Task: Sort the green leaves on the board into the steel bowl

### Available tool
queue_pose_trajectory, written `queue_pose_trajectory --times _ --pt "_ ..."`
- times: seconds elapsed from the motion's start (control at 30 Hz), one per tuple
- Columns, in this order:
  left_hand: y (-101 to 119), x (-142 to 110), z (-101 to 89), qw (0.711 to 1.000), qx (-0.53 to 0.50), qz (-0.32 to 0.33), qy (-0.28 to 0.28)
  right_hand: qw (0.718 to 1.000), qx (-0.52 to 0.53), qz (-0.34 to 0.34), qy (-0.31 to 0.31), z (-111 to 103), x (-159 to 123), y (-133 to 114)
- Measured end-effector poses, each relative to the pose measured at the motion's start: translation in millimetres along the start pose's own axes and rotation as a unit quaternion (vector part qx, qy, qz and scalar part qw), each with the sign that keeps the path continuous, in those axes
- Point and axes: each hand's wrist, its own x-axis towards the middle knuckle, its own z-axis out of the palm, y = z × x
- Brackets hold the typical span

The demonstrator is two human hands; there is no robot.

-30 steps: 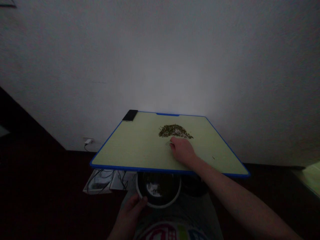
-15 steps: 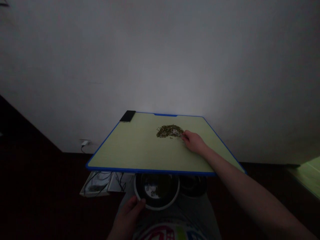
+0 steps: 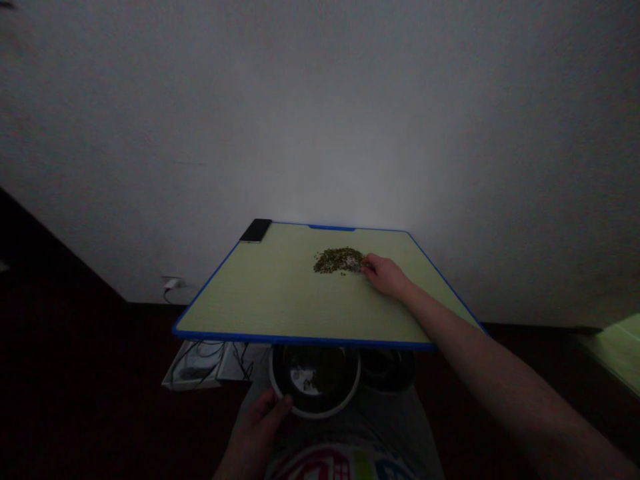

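A loose pile of small greenish-brown grains [image 3: 330, 261], with a whitish patch toward its right side, lies on the yellowish tabletop [image 3: 280, 300]. At the pile's right edge is my right hand [image 3: 383, 273], its fingers pinched together. Whatever sits between those fingertips is too small and dim to name. Below the table's front edge, my left hand [image 3: 263, 420] grips the near-left rim of a round dark bowl [image 3: 320, 403] with a pale rim, thumb over the edge. The bowl rests at my lap, and some dark matter and a shiny reflection show inside it.
A black phone [image 3: 256, 230] lies at the table's far left corner. Blue edging [image 3: 300, 339] borders the tabletop, which stands against a wall. Under it are a second dark bowl [image 3: 390, 370] and a white box with cables [image 3: 195, 365]. A plug [image 3: 171, 285] sits in the wall.
My right hand has shifted slightly left and away from me, toward the whitish patch. My left hand stays on the bowl's rim.
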Motion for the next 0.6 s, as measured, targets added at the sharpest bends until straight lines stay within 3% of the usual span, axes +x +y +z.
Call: queue_pose_trajectory --times 0.13,0.33,0.47,0.6 --pt "3.4 -2.6 0.0 0.999 -0.037 -0.008 -0.029 1.0 0.005 -0.011 0.0 -0.9 1.5 -1.6" --pt "5.2 -5.2 2.6 0.998 -0.058 -0.02 -0.024 1.0 0.007 -0.026 -0.005 -1.0 -10.8 -6.4" --pt "4.0 -4.0 1.6 0.999 -0.046 -0.014 -0.024 0.999 -0.01 -0.034 0.004 2.5 -14.8 -27.0" --pt "3.0 -1.9 0.1 0.999 -0.032 -0.009 -0.026 0.999 -0.034 0.008 0.01 5.8 -13.0 -49.8"
